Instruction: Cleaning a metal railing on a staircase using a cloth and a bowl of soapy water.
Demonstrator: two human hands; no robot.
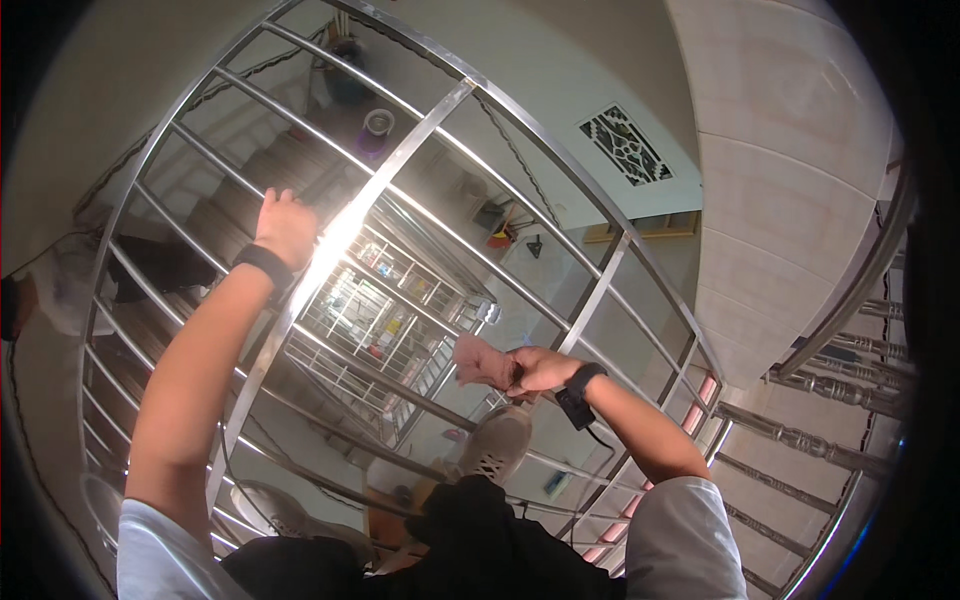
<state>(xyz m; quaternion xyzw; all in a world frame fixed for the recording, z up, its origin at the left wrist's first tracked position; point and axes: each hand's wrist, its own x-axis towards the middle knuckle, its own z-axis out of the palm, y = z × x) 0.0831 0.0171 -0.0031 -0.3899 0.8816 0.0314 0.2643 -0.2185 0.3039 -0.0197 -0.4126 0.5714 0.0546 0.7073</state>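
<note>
Below me a stainless steel grille (536, 289) of flat and round bars spans a stairwell. My left hand (287, 229) grips a round steel bar (217, 156), beside a flat crossbar (405, 161) with a bright glare on it. In my right hand (546, 370) is a crumpled pink cloth (480, 361), held above the bars near another flat crossbar (598, 289). Both my wrists wear black bands. A beige shoe (495, 444) of mine is on the grille just below the cloth; the other shoe (270, 506) is further left.
Deep between the bars are stairs (232, 202), lower railings (382, 337) and a purple-sided bucket (374, 133). A person (75, 281) is on the stairs at left. A tiled ledge (765, 225) and a metal baluster railing (810, 435) stand at right. A thin cable (600, 442) hangs from my right wrist.
</note>
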